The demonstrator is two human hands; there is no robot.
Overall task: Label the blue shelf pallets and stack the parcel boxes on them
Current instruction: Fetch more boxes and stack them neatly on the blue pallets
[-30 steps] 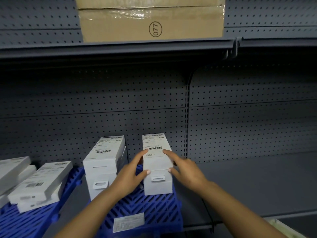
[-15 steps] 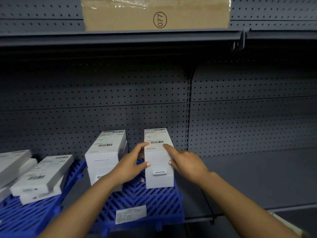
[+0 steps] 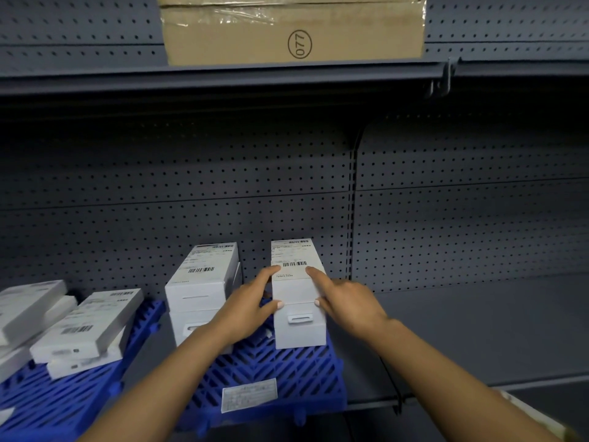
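Both hands are on the right-hand stack of white boxes (image 3: pixel 298 301), which sits toward the back right of the blue pallet (image 3: pixel 271 371) in the middle of the shelf (image 3: pixel 462 330). The left hand (image 3: pixel 247 309) wraps the stack's left side, thumb across the front at the seam between the top and bottom box, fingers (image 3: pixel 271 272) curled up onto the top label, so it's gripping the top box. The right hand (image 3: pixel 345 303) does the same from the right: pointer finger stretched over the top by the barcode, thumb on the front edge, gripping too. Just left of that stack on the same pallet there's a second stack of white boxes (image 3: pixel 200 291), two high, not touching the first one. A paper label (image 3: pixel 249 394) lies flat at the front edge of that pallet. Further left of it is another blue pallet (image 3: pixel 57 397) holding flatter white boxes (image 3: pixel 86 327) piled a bit crooked, with more of them cut off by the frame edge. Behind the pallets is a grey pegboard wall (image 3: pixel 446 218). Straight above the middle pallet, on the upper shelf, is a big taped cardboard box (image 3: pixel 293 30) with 077 in a circle.
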